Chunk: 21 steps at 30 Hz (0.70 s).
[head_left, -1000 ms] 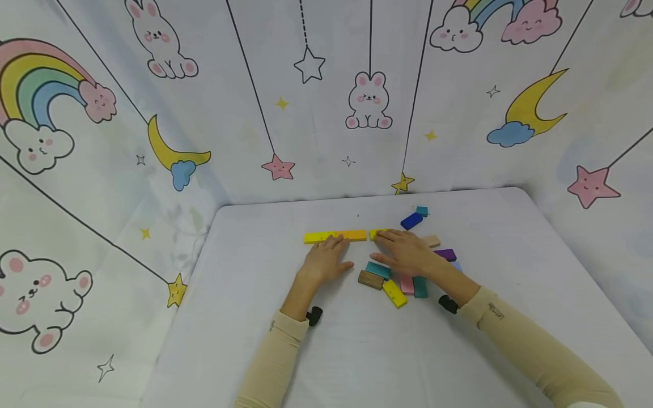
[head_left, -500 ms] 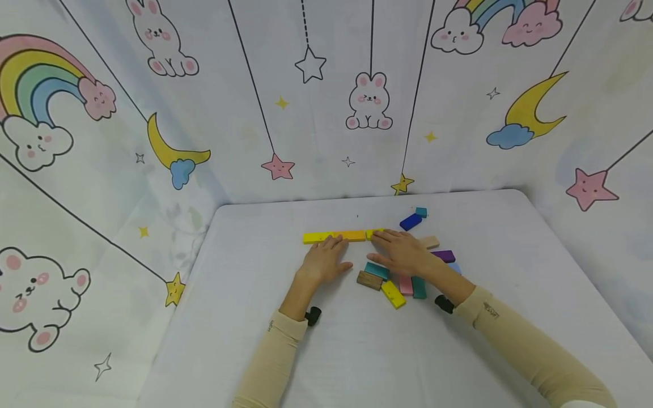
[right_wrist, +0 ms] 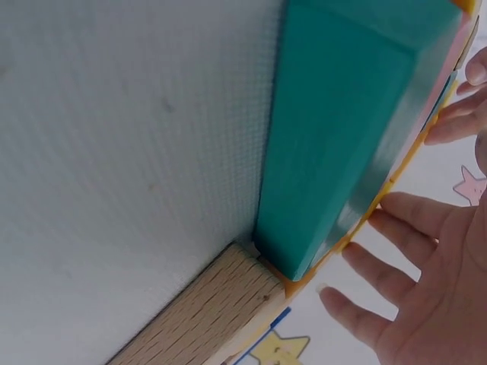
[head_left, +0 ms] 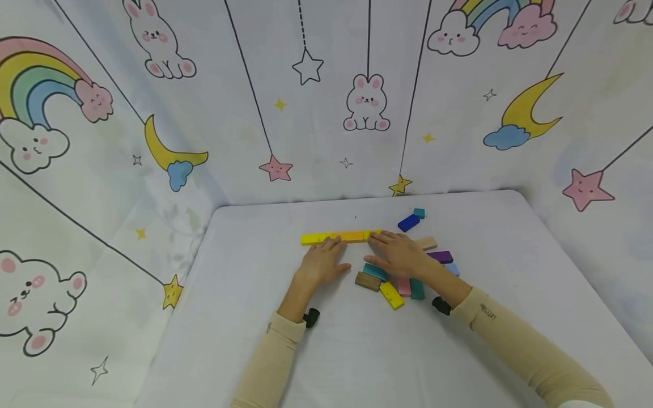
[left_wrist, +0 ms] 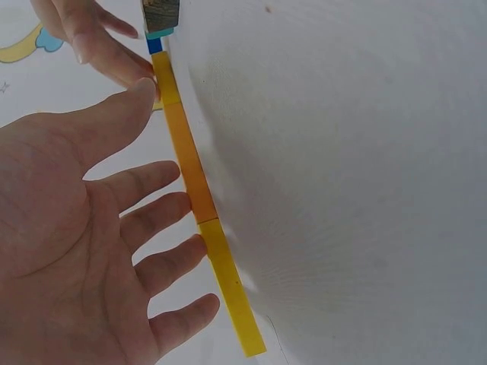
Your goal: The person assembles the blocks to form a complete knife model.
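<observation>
Left fingers (left_wrist: pixel 169 266) and right fingers (right_wrist: pixel 418 214), spread, touch aligned yellow and orange blocks (left_wrist: pixel 191 163)

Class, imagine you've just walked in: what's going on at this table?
A person's left hand touches the left yellow block and the orange block; the right hand touches the right yellow block. These three lie end to end in a straight row. Loose blocks, including a brown block, lie near the right hand.

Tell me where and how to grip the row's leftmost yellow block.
Probably pinch the yellow block across its long sides at its free end, coming from the person's left: its other end meets the orange block, and the left hand crowds its near side.
</observation>
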Tool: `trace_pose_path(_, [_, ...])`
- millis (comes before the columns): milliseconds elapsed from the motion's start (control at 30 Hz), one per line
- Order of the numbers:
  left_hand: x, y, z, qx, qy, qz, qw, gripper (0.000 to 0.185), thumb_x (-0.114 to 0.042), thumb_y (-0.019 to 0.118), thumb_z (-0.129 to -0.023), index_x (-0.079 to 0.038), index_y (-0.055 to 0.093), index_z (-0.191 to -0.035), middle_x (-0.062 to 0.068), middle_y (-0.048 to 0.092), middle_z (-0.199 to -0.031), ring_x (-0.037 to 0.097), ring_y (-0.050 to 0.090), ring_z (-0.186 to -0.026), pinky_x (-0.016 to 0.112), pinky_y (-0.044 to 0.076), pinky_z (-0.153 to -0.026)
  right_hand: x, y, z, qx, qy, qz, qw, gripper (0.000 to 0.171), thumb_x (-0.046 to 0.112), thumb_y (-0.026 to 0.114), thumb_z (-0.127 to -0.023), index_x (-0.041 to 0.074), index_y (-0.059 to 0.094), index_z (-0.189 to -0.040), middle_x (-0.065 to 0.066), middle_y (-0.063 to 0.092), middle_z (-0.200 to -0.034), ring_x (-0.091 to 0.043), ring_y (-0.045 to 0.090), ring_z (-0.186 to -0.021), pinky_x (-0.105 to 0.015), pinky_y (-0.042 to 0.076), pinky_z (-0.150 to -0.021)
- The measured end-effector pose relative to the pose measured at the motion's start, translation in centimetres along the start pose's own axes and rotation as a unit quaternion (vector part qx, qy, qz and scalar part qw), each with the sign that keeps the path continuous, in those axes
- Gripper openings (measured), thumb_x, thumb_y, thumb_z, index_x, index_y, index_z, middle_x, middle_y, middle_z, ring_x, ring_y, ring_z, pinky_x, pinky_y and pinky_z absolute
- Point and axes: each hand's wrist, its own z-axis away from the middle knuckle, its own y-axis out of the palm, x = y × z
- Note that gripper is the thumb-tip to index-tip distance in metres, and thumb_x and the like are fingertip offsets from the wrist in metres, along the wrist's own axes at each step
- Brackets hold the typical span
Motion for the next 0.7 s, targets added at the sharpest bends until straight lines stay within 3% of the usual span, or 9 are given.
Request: trace_pose_path(700, [0.05, 0.13, 0.01, -0.003, 0.005, 0.001, 1.0, 0.069, -0.052, 0.057, -0.095, -0.017, 0.039, -0.151, 0.004, 0.03, -0.159, 0.03, 0.027, -0.146, 0.053, 0.027, -0.116, 0.01, 0.56, 0.15, -0.011, 0.001, 0.008, 1.0, 0.076, 0.067, 0.033, -0.097, 0.012, 0.043, -0.149, -0.008, 0.041, -0.153, -0.032, 0.035, -0.142, -0.056, 0.03, -0.113])
